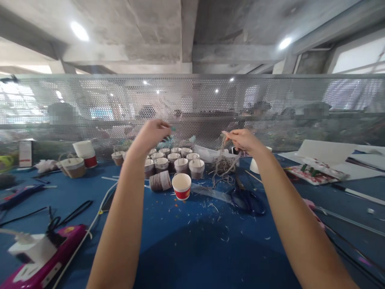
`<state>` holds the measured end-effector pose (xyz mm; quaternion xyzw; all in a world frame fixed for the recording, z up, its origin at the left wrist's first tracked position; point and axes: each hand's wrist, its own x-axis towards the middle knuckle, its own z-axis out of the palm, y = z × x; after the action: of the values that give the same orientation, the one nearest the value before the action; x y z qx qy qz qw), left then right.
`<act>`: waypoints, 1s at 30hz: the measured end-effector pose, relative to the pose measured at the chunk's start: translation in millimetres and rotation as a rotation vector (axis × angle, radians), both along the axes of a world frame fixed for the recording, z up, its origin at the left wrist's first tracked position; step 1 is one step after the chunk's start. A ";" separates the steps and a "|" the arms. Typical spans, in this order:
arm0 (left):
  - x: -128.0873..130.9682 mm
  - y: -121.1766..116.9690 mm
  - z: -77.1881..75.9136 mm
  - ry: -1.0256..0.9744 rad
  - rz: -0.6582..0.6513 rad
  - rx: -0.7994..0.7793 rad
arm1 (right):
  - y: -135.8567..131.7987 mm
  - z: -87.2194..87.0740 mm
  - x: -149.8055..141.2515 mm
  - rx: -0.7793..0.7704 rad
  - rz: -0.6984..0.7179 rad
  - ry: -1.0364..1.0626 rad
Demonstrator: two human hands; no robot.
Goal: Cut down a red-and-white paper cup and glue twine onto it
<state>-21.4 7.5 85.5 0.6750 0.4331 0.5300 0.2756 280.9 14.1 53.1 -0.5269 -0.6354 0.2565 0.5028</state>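
Blue tabletop (192, 249) holds a paper cup (181, 186), its red label (182, 195) unreadable. The right hand (242, 141) pinches twine (224, 163) rising from its tangle beyond dark-blue scissors (249, 200); the left hand (152, 134) curls, grip impossible to tell.

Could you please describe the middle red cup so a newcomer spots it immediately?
On the blue table, find the central cups. Just in front, beside a tipped cup, stands the red cup, its bare red side unlike its brownish neighbours.

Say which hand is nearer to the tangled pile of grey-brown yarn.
Right. The right hand is just above the tangled pile of grey-brown yarn, pinching strands that hang down toward it; the left hand is raised farther off, to the pile's left.
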 end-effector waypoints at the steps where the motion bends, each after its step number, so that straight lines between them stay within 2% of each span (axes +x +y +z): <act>1: 14.7 -3.5 -2.4 0.078 -0.050 -0.007 | -4.9 4.1 -5.2 0.010 0.050 -0.046; 3: 42.3 -9.2 -9.9 0.154 -0.243 -0.059 | -15.5 11.1 -15.4 0.012 0.182 -0.106; 6: 73.7 -13.7 -22.9 0.160 -0.497 -0.092 | -32.2 18.5 -29.0 0.023 0.341 -0.153; 8: 84.5 -15.2 -27.9 0.231 -0.566 -0.080 | -40.4 21.4 -34.9 0.039 0.360 -0.175; 10: 86.0 -16.2 -27.6 0.269 -0.543 -0.069 | -43.6 22.6 -36.6 0.040 0.357 -0.184; 14: 66.7 -20.6 -13.1 0.144 -0.462 -0.026 | -35.1 19.1 -26.9 0.003 0.469 -0.111; 18: 40.4 -35.6 5.4 -0.169 -0.421 0.038 | -17.1 8.0 -11.8 -0.007 0.618 -0.045; 21: 24.1 -48.9 14.1 -0.316 -0.490 0.083 | -1.8 -4.4 -2.4 0.001 0.661 -0.017; 25: 1.8 -54.0 17.2 -0.279 -0.631 0.178 | 19.2 -23.2 11.3 0.008 0.613 -0.051; 27: -9.3 -52.2 17.4 -0.362 -0.698 0.268 | 29.3 -32.7 19.4 -0.021 0.561 -0.152; 28: -14.0 -51.2 17.8 -0.427 -0.703 0.289 | 34.2 -37.6 23.4 -0.047 0.530 -0.241; 30: -21.1 -49.6 20.0 -0.556 -0.564 0.299 | 43.4 -48.2 30.4 -0.117 0.470 -0.458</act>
<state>-42.5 -42.1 105.5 0.6309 0.0589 0.6527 0.4154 311.3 57.5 4.9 -0.4378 -0.8204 0.2764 0.2429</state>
